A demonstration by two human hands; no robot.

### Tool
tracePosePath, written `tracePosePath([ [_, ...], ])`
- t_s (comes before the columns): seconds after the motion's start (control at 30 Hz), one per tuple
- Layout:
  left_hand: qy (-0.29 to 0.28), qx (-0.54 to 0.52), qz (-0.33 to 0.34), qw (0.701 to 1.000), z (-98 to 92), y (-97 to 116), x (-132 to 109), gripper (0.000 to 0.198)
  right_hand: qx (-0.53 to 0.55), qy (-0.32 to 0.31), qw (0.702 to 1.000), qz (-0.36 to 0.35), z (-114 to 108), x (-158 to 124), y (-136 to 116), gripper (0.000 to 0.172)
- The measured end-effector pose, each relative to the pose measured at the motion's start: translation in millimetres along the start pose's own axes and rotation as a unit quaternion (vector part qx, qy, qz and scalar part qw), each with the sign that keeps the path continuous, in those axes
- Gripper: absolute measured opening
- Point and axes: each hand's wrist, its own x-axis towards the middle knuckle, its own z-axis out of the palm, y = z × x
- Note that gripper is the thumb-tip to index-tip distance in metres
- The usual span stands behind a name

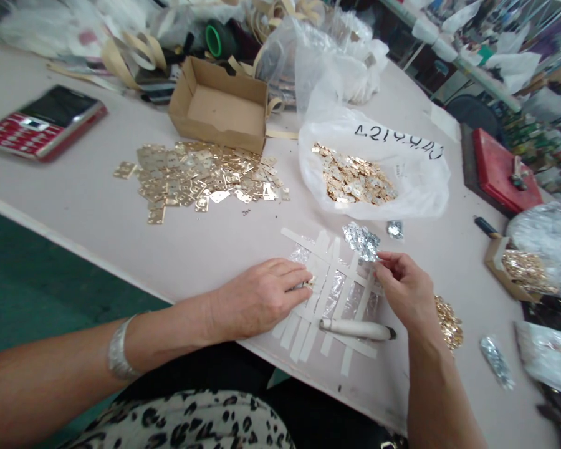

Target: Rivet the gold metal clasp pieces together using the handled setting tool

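Note:
My left hand (257,299) rests on a patch of taped plastic (330,293), its fingers bent together over a small metal piece (305,285) that is mostly hidden. At the near edge of a pile of small silver discs (361,241), the thumb and forefinger of my right hand (406,288) are pinched; whatever is between them is too small to name. Between my hands, pale tape strips cross the clear plastic. A white-wrapped, rod-shaped tool (355,329) lies across the lower strips.
Gold metal plates (191,178) lie heaped before a cardboard box (224,103). An open white bag (374,168) contains more gold pieces. A red phone (44,121) lies left. Small gold parts (447,321), a silver packet (495,362) and a red case (505,171) are right.

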Motion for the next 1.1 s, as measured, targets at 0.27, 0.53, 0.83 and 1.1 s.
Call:
tracePosePath([
  [0.27, 0.005, 0.015, 0.004, 1.000, 0.9, 0.1, 0.6, 0.019, 0.196, -0.033, 0.977, 0.080, 6.6, -16.2, -14.1, 0.035],
  [0.53, -0.006, 0.024, -0.007, 1.000, -0.9, 1.5, 2.1, 0.019, 0.124, -0.079, 0.989, -0.016, 48.7, -57.1, -61.1, 0.027],
  [0.83, -0.040, 0.006, -0.018, 0.999, -1.4, 0.7, 1.6, 0.019, 0.000, -0.031, 0.998, -0.048, 60.6, -69.9, -66.8, 0.022],
  [1.1, -0.033, 0.004, -0.021, 0.999, 0.3, 0.0, 1.0, 0.018, -0.069, -0.044, 0.987, -0.139, 56.7, -68.8, -69.5, 0.022],
])
